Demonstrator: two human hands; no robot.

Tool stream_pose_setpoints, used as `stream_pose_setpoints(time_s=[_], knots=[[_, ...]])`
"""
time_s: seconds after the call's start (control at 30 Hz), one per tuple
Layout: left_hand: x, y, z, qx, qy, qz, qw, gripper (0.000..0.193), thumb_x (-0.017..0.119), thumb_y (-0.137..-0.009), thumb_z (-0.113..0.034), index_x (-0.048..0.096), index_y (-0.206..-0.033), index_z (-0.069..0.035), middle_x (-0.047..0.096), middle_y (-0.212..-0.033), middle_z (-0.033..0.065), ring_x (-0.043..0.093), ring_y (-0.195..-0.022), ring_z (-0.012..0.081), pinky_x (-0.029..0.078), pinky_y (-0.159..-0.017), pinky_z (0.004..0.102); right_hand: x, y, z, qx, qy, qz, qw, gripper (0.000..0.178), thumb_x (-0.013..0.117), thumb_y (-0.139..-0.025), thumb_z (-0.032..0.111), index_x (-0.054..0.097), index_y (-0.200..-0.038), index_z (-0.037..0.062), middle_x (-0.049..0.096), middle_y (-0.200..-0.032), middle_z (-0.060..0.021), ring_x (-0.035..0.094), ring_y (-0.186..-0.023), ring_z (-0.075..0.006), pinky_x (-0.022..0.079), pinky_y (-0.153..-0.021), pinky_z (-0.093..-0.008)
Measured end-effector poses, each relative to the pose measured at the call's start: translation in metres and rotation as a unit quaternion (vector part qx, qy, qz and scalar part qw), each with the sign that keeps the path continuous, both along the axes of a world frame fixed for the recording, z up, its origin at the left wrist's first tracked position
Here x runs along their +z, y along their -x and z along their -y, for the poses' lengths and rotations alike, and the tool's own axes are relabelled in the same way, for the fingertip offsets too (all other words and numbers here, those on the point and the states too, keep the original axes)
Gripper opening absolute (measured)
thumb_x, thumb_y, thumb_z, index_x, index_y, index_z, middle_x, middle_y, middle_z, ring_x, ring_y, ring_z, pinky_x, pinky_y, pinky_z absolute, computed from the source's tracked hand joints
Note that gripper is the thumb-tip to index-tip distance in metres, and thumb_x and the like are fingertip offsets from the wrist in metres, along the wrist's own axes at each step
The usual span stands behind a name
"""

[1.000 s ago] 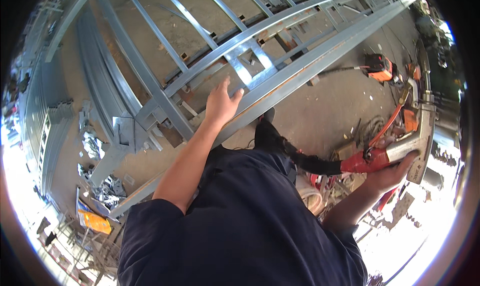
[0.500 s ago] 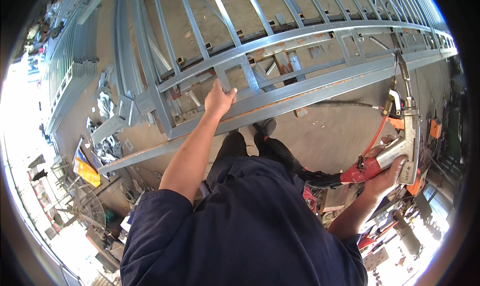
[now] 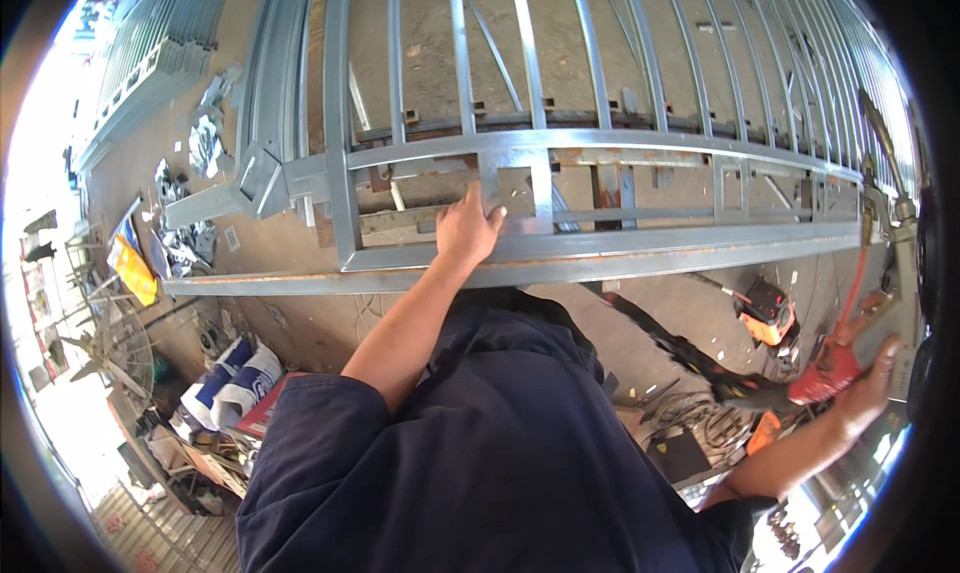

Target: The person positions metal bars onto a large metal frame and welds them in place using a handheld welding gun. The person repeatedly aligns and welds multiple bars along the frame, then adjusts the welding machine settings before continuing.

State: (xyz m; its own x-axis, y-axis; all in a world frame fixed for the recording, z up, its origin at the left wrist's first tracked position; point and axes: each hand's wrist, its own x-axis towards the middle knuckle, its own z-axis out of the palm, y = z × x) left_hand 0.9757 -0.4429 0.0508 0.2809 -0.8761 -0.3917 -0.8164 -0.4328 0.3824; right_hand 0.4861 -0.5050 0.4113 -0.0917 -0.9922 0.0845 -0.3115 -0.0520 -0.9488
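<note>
My left hand (image 3: 468, 231) is closed on a small square metal frame (image 3: 543, 188) set between two rails near the left end of a steel railing panel (image 3: 590, 143). Its thumb lies against the upright side. Far to the right, my right hand (image 3: 878, 378) is wrapped round a spot-welding gun (image 3: 885, 323), which has a red grip, a metal body and two long arms pointing away from me. A thick black cable (image 3: 690, 358) runs from the gun toward my body, and a red hose (image 3: 857, 283) rises beside it. The gun's far side is cut off by the dark picture rim.
A long steel beam (image 3: 420, 281) lies under the panel's near edge. Stacked metal sections (image 3: 275, 73) lie at the left, with scrap pieces (image 3: 195, 243) on the floor. An orange-and-black machine (image 3: 767, 313) stands right of the beam; coiled cables (image 3: 715, 423) lie below it. A fan (image 3: 120, 343) is at lower left.
The view has turned and shifted, so the panel lies more level. The spot-welding gun has moved farther right toward the rim. My left hand keeps hold of the small square frame.
</note>
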Motion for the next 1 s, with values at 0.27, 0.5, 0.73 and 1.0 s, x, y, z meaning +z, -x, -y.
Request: stream_pose_setpoints(time_s=[0.27,0.5,0.73,1.0], knots=[[0.041,-0.144,0.055,0.187,0.155,-0.020,0.970,0.038,0.073,-0.098,-0.029,0.071,-0.129,-0.008,0.076,-0.109,0.0162,0.074,-0.104,0.0319,0.058,-0.088,0.0431,0.082,-0.175,0.145,0.119,-0.180,-0.263,0.941,0.077,0.078,-0.089,0.049,0.055,-0.138,-0.0057,0.070,-0.110,-0.0189,0.070,-0.079,-0.0211,0.059,-0.069,-0.0333],[0.001,-0.235,0.149,0.083,0.000,-0.070,0.994,0.038,0.064,-0.101,-0.036,0.073,-0.117,-0.003,0.075,-0.108,0.0235,0.069,-0.105,0.0446,0.053,-0.090,0.0526,-0.016,-0.360,0.219,0.312,-0.351,-0.344,0.813,0.086,0.092,-0.076,0.048,0.061,-0.133,-0.0075,0.075,-0.103,-0.0191,0.074,-0.080,-0.0233,0.062,-0.068,-0.0338],[0.002,-0.238,0.165,0.073,-0.052,-0.173,0.981,0.036,0.067,-0.100,-0.035,0.072,-0.106,0.000,0.075,-0.093,0.0196,0.073,-0.090,0.0377,0.054,-0.081,0.0478,-0.148,-0.436,0.265,0.529,-0.448,-0.322,0.645,0.098,0.080,-0.081,0.071,0.057,-0.140,-0.0040,0.075,-0.107,-0.0199,0.074,-0.084,-0.0223,0.063,-0.073,-0.0367],[0.006,-0.244,0.167,0.089,-0.077,-0.212,0.970,0.035,0.068,-0.100,-0.032,0.069,-0.114,0.000,0.075,-0.093,0.0184,0.072,-0.086,0.0329,0.052,-0.078,0.0453,-0.232,-0.482,0.276,0.559,-0.508,-0.178,0.630,0.075,0.084,-0.087,0.052,0.063,-0.135,-0.0012,0.073,-0.112,-0.0142,0.070,-0.090,-0.0176,0.058,-0.069,-0.0332]])
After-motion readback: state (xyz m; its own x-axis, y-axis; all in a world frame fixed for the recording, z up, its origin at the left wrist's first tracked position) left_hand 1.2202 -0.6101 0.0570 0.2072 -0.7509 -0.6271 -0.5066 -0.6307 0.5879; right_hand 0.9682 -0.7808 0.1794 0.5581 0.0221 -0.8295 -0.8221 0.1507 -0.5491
